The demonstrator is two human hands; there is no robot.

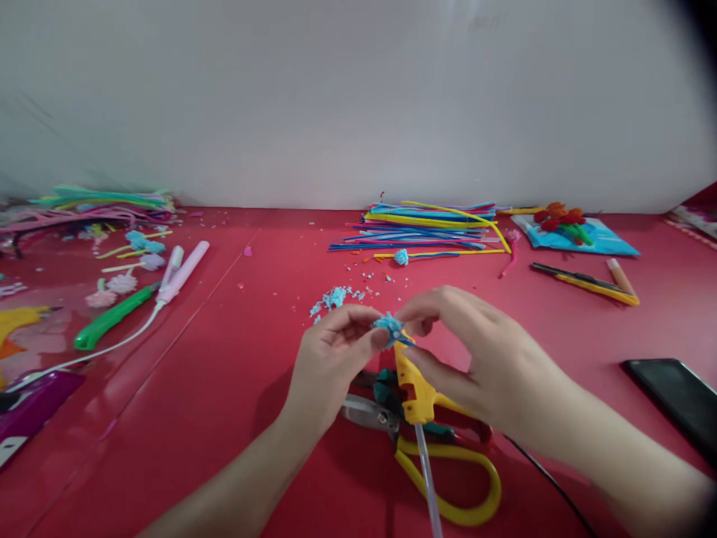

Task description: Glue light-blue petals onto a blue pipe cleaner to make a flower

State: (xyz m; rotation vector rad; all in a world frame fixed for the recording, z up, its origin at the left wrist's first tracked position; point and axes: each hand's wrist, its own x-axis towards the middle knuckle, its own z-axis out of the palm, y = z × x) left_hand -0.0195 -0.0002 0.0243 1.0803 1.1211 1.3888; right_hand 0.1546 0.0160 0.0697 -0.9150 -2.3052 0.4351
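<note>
My left hand [328,359] pinches a small fluffy light-blue pom-pom [388,327] between thumb and fingers. My right hand [476,351] holds a yellow glue gun [413,385], its nozzle pointing up at the pom-pom, with its fingertips touching the blue fluff. A clear glue stick [429,478] juts from the gun's back toward me. Both hands hover over the red table [224,359].
Yellow-handled scissors [448,478] lie under the hands. Colourful pipe cleaners [426,224] are piled at the back, with blue fluff scraps [334,299] in front. A black phone [675,396], a yellow utility knife [588,282], and at left a pink tool [182,273] and green knife [112,317].
</note>
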